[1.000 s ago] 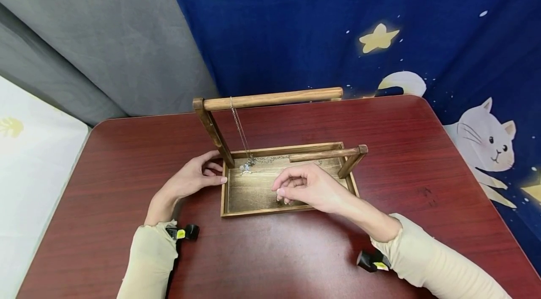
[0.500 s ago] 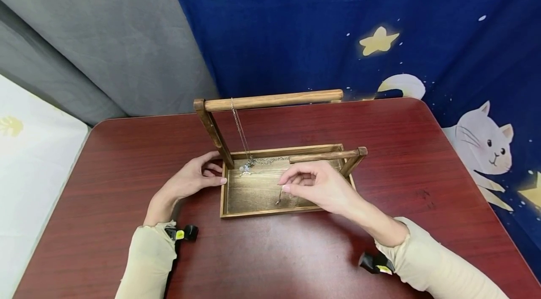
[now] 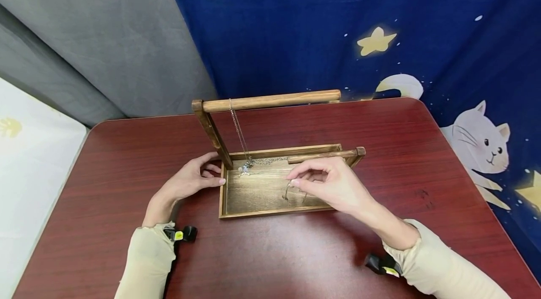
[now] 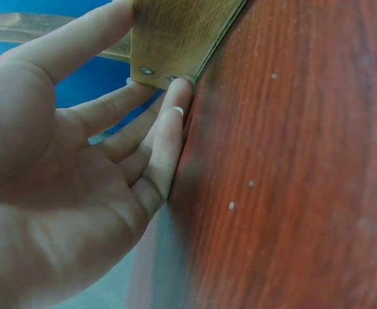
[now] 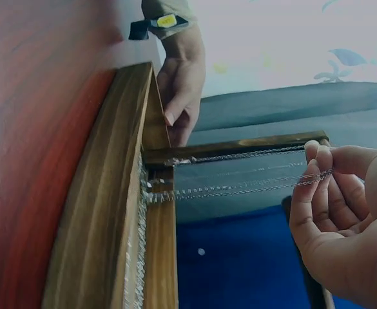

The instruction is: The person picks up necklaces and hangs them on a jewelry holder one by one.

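My right hand (image 3: 336, 181) pinches a thin chain necklace (image 3: 287, 191) between thumb and fingertips above a shallow wooden jewelry stand (image 3: 253, 214). Fine chain strands (image 5: 259, 187) run toward the tray in the right wrist view. My left hand (image 3: 191, 179) holds the stand's left end, the thumb on the side wall and the other fingers around the rear corner. In the left wrist view its fingertips meet the screwed end panel (image 4: 175, 38). From the stand's upper bar (image 3: 274, 100) hangs another necklace (image 3: 238, 130), its pendant low over the tray. More chain (image 3: 268, 160) lies along the tray's back.
A lower, shorter bar (image 3: 323, 155) juts inward from the post at the tray's right end, close behind my right hand. The stand sits on a reddish-brown table (image 3: 270, 256). Grey and blue curtains (image 3: 274, 22) hang behind the table.
My right hand has shifted right and slightly back over the tray, drawing the pinched chain along, and more of the chain now hangs in sight. My left hand stays at the stand's end.
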`<action>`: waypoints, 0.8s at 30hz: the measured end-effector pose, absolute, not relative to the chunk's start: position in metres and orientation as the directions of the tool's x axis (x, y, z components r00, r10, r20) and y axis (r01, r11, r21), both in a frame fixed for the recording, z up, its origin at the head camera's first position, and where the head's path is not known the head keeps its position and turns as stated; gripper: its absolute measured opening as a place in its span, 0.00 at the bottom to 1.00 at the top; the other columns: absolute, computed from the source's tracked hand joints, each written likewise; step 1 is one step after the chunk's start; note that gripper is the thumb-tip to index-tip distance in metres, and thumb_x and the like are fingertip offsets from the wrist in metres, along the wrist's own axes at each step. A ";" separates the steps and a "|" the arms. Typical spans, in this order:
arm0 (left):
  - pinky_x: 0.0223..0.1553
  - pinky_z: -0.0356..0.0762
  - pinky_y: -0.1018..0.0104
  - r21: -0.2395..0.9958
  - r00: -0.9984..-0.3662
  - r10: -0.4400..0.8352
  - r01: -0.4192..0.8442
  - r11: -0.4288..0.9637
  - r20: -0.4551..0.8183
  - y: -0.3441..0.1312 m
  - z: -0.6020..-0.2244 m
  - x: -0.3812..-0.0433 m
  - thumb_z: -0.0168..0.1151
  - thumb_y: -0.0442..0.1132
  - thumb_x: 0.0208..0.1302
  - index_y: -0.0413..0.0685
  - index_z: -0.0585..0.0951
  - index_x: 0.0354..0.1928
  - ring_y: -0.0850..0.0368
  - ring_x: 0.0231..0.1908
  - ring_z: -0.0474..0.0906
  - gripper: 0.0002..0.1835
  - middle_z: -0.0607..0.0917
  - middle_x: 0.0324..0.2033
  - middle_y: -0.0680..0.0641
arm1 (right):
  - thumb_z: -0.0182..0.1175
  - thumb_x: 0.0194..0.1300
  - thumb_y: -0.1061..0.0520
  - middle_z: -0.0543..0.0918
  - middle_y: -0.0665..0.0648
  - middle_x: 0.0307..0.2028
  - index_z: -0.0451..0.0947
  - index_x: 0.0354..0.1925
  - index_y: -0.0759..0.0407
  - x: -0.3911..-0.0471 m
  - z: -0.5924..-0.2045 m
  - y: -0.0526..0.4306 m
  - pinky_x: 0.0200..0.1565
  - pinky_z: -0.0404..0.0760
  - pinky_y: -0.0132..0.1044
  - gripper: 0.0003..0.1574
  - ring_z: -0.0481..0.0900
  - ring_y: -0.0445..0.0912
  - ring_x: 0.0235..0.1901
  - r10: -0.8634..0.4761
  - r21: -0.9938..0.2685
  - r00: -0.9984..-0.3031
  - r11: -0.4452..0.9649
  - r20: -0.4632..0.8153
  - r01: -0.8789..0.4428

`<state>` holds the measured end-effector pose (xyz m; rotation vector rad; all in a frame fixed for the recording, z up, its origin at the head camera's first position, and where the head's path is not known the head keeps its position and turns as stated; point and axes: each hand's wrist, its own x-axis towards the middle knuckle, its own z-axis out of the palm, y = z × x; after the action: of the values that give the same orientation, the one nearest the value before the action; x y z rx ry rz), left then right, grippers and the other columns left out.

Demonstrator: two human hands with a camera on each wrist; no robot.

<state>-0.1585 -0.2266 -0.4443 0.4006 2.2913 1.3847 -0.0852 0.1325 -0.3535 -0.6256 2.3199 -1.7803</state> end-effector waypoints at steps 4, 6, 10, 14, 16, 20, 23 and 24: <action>0.43 0.78 0.70 0.886 -0.867 0.447 0.013 0.464 -0.222 -0.227 -0.445 -0.158 0.73 0.36 0.60 0.32 0.60 0.72 0.50 0.42 0.80 0.43 0.81 0.48 0.35 | 0.69 0.62 0.64 0.87 0.48 0.35 0.88 0.38 0.56 -0.085 -0.352 0.136 0.33 0.81 0.32 0.06 0.81 0.43 0.31 -0.399 -0.911 -0.889 0.236 0.225 -0.337; 0.42 0.78 0.70 0.885 -0.867 0.443 0.005 0.465 -0.228 -0.227 -0.445 -0.158 0.73 0.36 0.60 0.33 0.60 0.72 0.50 0.42 0.80 0.43 0.81 0.48 0.35 | 0.68 0.62 0.65 0.87 0.47 0.34 0.88 0.38 0.54 -0.085 -0.351 0.138 0.33 0.80 0.32 0.08 0.81 0.42 0.31 -0.396 -0.895 -0.880 0.242 0.262 -0.375; 0.42 0.79 0.70 0.885 -0.867 0.439 -0.007 0.465 -0.237 -0.228 -0.445 -0.158 0.72 0.36 0.60 0.33 0.59 0.73 0.50 0.42 0.79 0.44 0.80 0.48 0.34 | 0.68 0.61 0.68 0.86 0.46 0.32 0.87 0.38 0.53 -0.084 -0.351 0.140 0.34 0.80 0.31 0.11 0.81 0.43 0.31 -0.392 -0.887 -0.871 0.226 0.295 -0.402; 0.42 0.79 0.70 0.886 -0.866 0.443 0.000 0.464 -0.232 -0.228 -0.446 -0.158 0.72 0.37 0.60 0.33 0.59 0.73 0.50 0.42 0.79 0.44 0.80 0.49 0.35 | 0.68 0.61 0.68 0.86 0.47 0.32 0.87 0.38 0.55 -0.085 -0.351 0.143 0.33 0.80 0.31 0.10 0.80 0.43 0.31 -0.366 -0.895 -0.879 0.206 0.306 -0.397; 0.43 0.78 0.70 0.885 -0.866 0.445 0.008 0.466 -0.227 -0.228 -0.447 -0.159 0.72 0.37 0.60 0.33 0.59 0.73 0.51 0.42 0.80 0.44 0.80 0.49 0.35 | 0.68 0.60 0.68 0.86 0.49 0.32 0.87 0.37 0.56 -0.085 -0.351 0.144 0.33 0.80 0.30 0.09 0.81 0.43 0.30 -0.346 -0.894 -0.883 0.203 0.317 -0.400; 0.43 0.78 0.69 0.888 -0.865 0.453 0.019 0.459 -0.215 -0.227 -0.447 -0.159 0.72 0.36 0.60 0.33 0.60 0.72 0.51 0.42 0.80 0.43 0.81 0.48 0.35 | 0.69 0.59 0.69 0.87 0.56 0.32 0.87 0.38 0.60 -0.085 -0.350 0.148 0.31 0.80 0.31 0.08 0.82 0.44 0.30 -0.311 -0.907 -0.894 0.168 0.323 -0.386; 0.44 0.78 0.69 0.893 -0.865 0.458 0.025 0.450 -0.206 -0.227 -0.447 -0.160 0.72 0.35 0.60 0.32 0.60 0.72 0.51 0.42 0.80 0.43 0.81 0.48 0.35 | 0.69 0.60 0.69 0.87 0.59 0.33 0.86 0.38 0.63 -0.085 -0.349 0.151 0.30 0.80 0.31 0.07 0.83 0.47 0.30 -0.299 -0.922 -0.905 0.149 0.303 -0.358; 0.44 0.78 0.70 0.893 -0.866 0.456 0.025 0.449 -0.205 -0.227 -0.448 -0.160 0.73 0.35 0.60 0.32 0.60 0.72 0.51 0.42 0.80 0.43 0.81 0.48 0.35 | 0.69 0.60 0.69 0.87 0.58 0.33 0.86 0.39 0.63 -0.085 -0.348 0.152 0.30 0.81 0.31 0.07 0.83 0.47 0.30 -0.296 -0.925 -0.908 0.147 0.295 -0.349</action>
<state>-0.1601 -0.2269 -0.4478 0.4045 2.2864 1.3985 -0.0850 0.1520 -0.3482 -0.6784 2.4116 -1.9659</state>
